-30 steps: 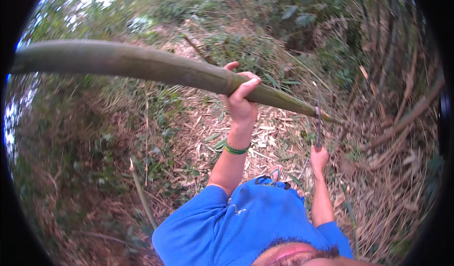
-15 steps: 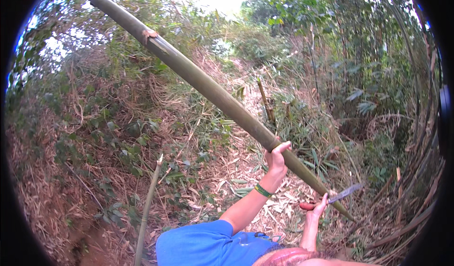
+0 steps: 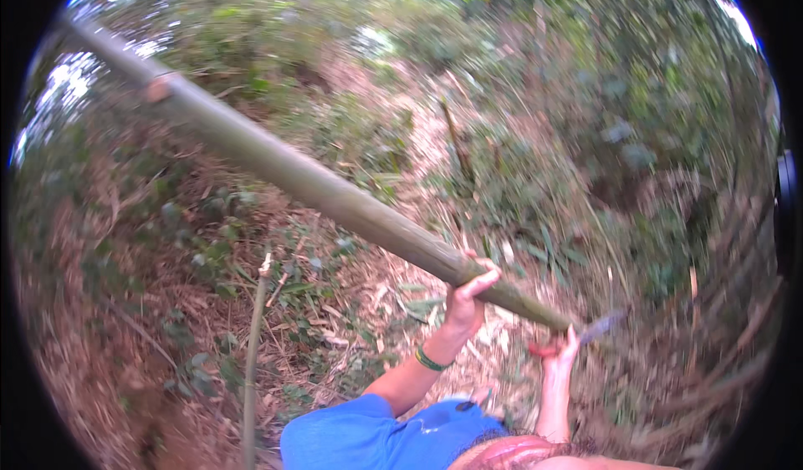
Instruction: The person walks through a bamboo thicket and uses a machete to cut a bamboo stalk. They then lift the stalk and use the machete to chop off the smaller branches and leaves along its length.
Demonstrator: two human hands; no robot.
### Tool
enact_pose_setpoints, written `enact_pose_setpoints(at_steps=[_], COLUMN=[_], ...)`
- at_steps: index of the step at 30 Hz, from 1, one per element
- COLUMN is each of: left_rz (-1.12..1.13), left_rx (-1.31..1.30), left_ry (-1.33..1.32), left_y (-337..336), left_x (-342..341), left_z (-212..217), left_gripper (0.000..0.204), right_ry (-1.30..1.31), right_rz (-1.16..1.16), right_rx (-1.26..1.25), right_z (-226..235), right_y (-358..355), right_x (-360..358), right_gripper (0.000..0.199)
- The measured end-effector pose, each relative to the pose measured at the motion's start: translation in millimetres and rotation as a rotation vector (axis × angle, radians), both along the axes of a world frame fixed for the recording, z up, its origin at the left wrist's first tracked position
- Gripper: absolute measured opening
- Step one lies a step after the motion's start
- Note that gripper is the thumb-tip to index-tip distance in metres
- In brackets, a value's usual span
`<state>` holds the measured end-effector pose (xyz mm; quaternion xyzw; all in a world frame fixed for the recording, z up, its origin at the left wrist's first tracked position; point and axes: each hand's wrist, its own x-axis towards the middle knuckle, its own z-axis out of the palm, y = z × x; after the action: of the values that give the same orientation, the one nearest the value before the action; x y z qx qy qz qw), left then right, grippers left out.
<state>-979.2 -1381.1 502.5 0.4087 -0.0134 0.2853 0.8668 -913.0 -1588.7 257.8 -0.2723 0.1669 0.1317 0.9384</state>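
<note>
Left hand (image 3: 468,290) wrapped around bamboo pole (image 3: 335,198), fingers (image 3: 483,279) curled over top, thumb under. Pole running from 10 o'clock down to 4 o'clock, lower end by right hand (image 3: 559,351). Right hand clamped on red-handled knife (image 3: 585,336), bluish blade pointing to 2 o'clock; finger detail blurred. Green wristband (image 3: 432,360) on left wrist. Thin dry stalk (image 3: 251,361) upright at 7 o'clock. Leaf-littered ground (image 3: 351,303) below.

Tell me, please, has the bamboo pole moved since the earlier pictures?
Yes: judged against the thin upright stalk, the bamboo pole has swung its far end leftward and lower.
</note>
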Motion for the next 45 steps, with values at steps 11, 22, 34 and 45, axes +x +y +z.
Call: enact_pose_setpoints(at_steps=[11,22,34,45], left_rz=[-0.538,-0.873,-0.408,-0.281], left_rx=[0.595,0.580,0.189,0.180], left_ry=[-0.391,-0.697,-0.268,-0.303], left_y=[-4.7,-57.2,-127.4,-136.3], left_x=[13.1,-2.9,39.7,48.5], left_z=[4.7,34.0,67.8,66.1], left_gripper=[0.076,0.040,0.022,0.026], right_ry=[0.199,0.075,0.057,-0.623], right_rz=[-0.240,-0.276,-0.241,-1.105], right_rx=[-0.023,-0.143,-1.241,-0.865], right_z=[67.0,86.4,16.0,146.6], right_y=[-26.5,-39.0,-72.8,-89.4], right_x=[-22.8,-48.7,-121.2,-24.2], right_gripper=[0.042,0.033,0.042,0.031])
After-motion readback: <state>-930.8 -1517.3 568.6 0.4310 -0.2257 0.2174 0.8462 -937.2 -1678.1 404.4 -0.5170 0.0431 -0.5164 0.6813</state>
